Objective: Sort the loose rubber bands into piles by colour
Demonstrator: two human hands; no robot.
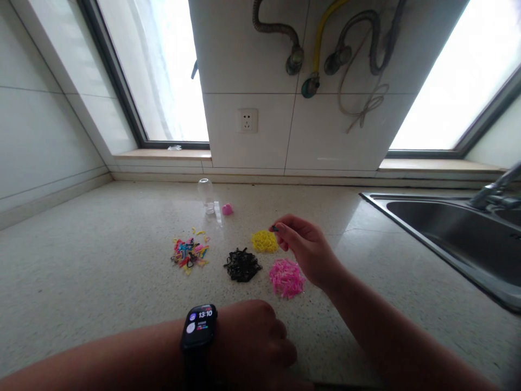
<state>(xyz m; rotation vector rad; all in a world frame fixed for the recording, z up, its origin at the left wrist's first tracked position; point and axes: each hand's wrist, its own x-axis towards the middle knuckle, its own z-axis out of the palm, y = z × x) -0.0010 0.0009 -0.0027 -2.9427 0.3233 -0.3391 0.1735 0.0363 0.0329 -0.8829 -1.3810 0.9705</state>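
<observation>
Several small heaps of tiny rubber bands lie on the speckled countertop: a mixed-colour heap, a black heap, a yellow heap and a pink heap. My right hand hovers just right of the yellow heap, its fingertips pinched on a small dark band. My left hand, with a smartwatch on the wrist, rests near the front edge with its fingers curled under; what is in it is hidden.
A small clear bottle and a pink cap stand behind the heaps. A steel sink with a tap fills the right side. A wall socket and hoses are on the tiled wall.
</observation>
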